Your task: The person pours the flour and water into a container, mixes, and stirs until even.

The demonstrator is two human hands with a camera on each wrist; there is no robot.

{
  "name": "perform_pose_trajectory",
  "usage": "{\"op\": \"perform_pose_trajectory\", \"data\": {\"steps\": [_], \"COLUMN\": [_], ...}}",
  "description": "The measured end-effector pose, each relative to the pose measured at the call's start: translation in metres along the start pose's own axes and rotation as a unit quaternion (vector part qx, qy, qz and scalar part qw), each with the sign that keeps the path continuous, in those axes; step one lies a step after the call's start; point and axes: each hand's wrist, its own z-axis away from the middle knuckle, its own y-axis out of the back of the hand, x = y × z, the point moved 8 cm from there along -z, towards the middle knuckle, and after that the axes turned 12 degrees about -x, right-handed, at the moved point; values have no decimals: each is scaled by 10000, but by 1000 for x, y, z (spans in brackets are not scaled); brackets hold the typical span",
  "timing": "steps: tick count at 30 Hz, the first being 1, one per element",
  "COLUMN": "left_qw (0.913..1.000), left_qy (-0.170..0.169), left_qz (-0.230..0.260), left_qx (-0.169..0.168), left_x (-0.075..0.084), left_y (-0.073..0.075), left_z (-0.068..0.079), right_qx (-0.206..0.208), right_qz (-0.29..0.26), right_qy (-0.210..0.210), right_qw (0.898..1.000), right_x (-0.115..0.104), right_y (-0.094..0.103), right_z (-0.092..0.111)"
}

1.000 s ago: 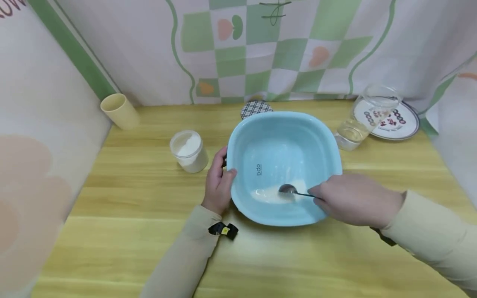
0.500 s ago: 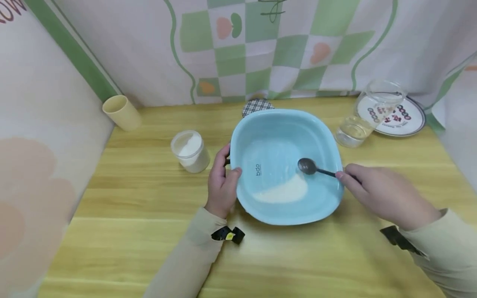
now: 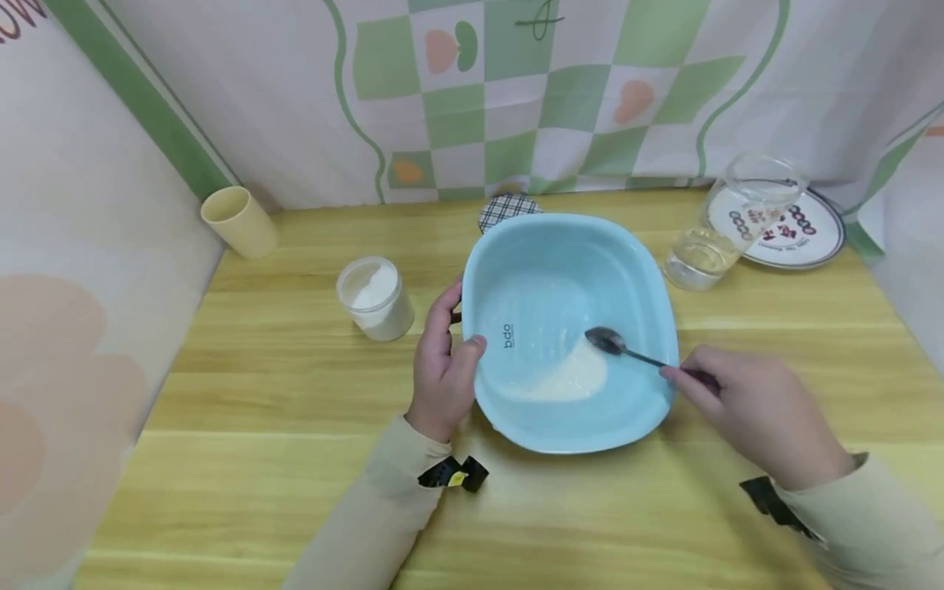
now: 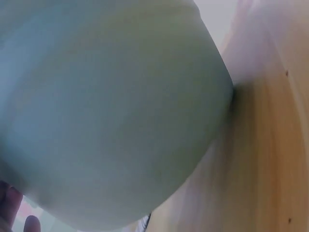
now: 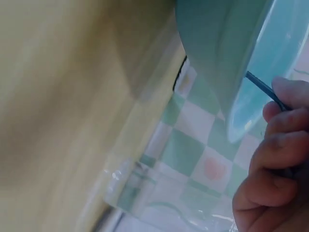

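Observation:
A light blue plastic basin [image 3: 546, 279] stands mid-table, with a patch of white powder [image 3: 571, 378] on its floor and a little clear liquid showing. At the basin's left rim my left hand [image 3: 444, 369] grips it, thumb over the edge and fingers on the outer wall. My right hand [image 3: 752, 406] pinches the dark handle of a metal spoon [image 3: 606, 340] just past the right rim; the bowl of the spoon lies by the upper edge of the powder. The right wrist view shows the curled fingers [image 5: 280, 154] around the handle. In the left wrist view the basin's outer wall [image 4: 116, 116] fills most of the picture.
Left of the basin stands a clear jar [image 3: 378, 303] of white powder. A yellow cup [image 3: 243, 225] is at the back left, a checked round lid [image 3: 507, 210] behind the basin. Back right, a clear jug [image 3: 696, 260] with liquid stands before a white plate [image 3: 819, 242].
The spoon has gone from the powder up toward the basin's right side, and my right hand has drawn back to the right. The basin has shifted slightly right with my left hand.

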Motion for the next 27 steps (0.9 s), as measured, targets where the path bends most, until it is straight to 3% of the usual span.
{"op": "perform_pose_trajectory", "data": {"steps": [3, 7, 13, 17, 21, 27], "left_qw": [9995, 9991, 9993, 9987, 9982, 9961], "left_qy": [-245, -328, -303, -419, -525, -772], "left_qz": [-217, -280, -224, -279, -291, -426], "left_qx": [-14, -17, 48, 58, 25, -55], "left_x": [7, 10, 10, 13, 16, 20], "left_y": [-3, -4, -3, -3, -5, -8], "left_z": [0, 1, 2, 2, 2, 1], "right_qx": [-197, -528, -1341, -1747, -1940, -1937], "right_qz": [-354, -1133, -2254, -2699, -3134, -3546], "right_qy": [-51, -447, -1317, -1544, -1623, -1707], "right_qw": [9992, 9911, 9560, 9342, 9153, 8987], "right_x": [-1, 8, 22, 18, 11, 5], "right_y": [-11, -25, -47, -55, -60, -67], "right_z": [6, 13, 21, 20, 19, 22]}}
